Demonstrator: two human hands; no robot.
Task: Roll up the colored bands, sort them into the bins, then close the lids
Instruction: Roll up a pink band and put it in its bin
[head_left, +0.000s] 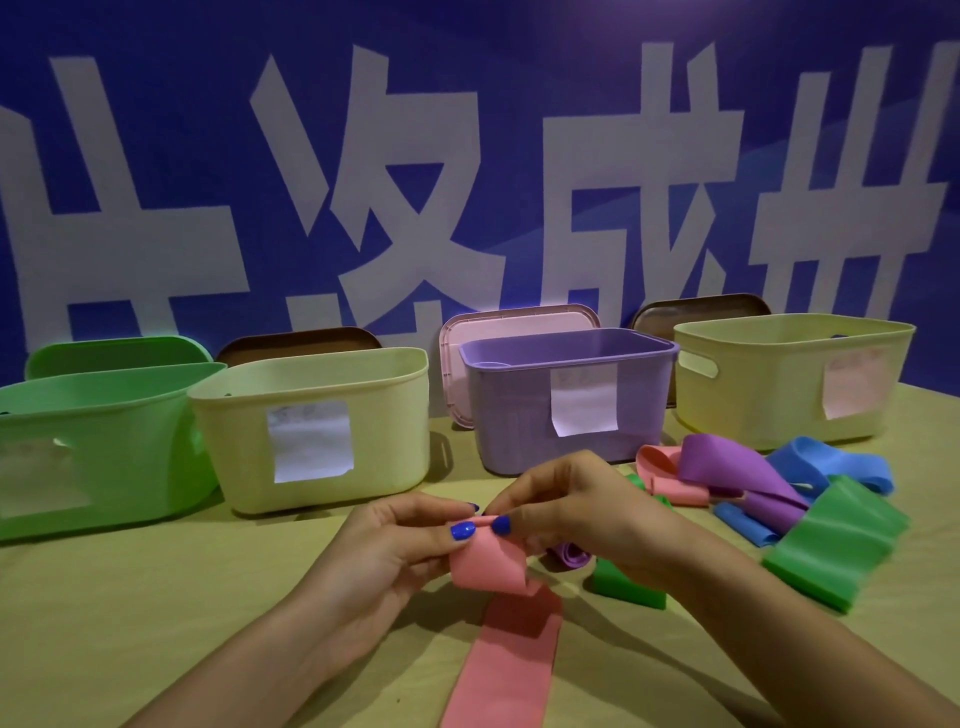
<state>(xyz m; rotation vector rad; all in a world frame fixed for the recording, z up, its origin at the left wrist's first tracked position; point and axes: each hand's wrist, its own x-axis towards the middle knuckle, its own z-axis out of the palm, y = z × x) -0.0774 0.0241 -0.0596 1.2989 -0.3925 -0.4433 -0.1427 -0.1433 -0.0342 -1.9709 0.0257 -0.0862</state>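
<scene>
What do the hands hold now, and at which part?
Both hands, left and right, pinch the pink band at its upper, partly rolled end.

1. A blue wall (467, 78) fills the whole upper part of the view, right behind the table
2. Large white characters (395, 197) run across it, cut off at the left and right edges
3. A paler blue patch shows at the wall's right side
4. The table (156, 597) carries a plain yellowish-tan covering
5. The light is dim, tinted blue-violet, and casts soft shadows on the tabletop
</scene>
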